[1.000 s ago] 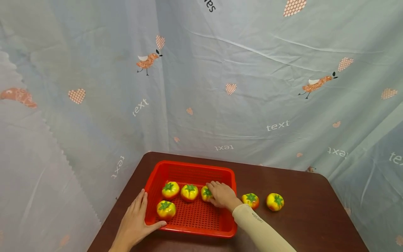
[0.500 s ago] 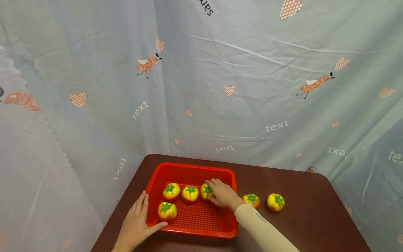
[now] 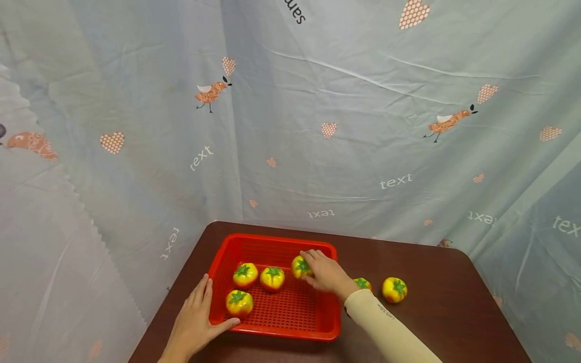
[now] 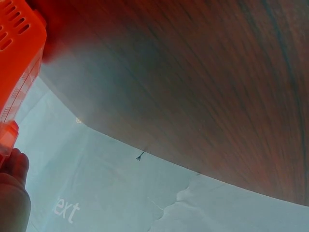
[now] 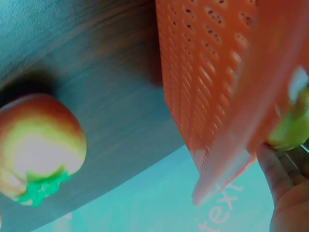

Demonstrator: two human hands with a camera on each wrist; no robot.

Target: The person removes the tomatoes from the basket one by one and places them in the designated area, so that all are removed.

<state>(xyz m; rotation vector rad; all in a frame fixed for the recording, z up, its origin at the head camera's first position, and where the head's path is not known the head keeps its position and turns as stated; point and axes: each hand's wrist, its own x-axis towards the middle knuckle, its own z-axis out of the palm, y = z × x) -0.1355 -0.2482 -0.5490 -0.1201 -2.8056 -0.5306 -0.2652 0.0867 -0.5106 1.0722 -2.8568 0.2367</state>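
A red plastic basket (image 3: 331,322) with slotted walls and floor stands on the table. My right hand (image 3: 326,272) grips a yellow-and-red persimmon (image 3: 299,267) with a green leafy top, inside the basket near its right wall; the palm side is hidden in the head view. In the right wrist view, the fingers (image 5: 275,169) curl beneath that fruit beyond the basket rim. At the front left corner, my left hand (image 3: 195,317) rests against the basket, its fingers straight along the left side and its thumb on the front rim. Three more persimmons (image 3: 272,279) sit in the basket's left half.
Right of the basket, two persimmons lie on the dark brown table (image 3: 436,312): one (image 3: 395,290) in full view, the other (image 3: 363,283) partly behind my right forearm. A pale blue printed curtain (image 3: 290,126) hangs behind and beside the table.
My right hand has risen slightly with the persimmon, away from the basket floor. The forearm now covers more of the nearer persimmon on the table. My left hand stays at the corner.
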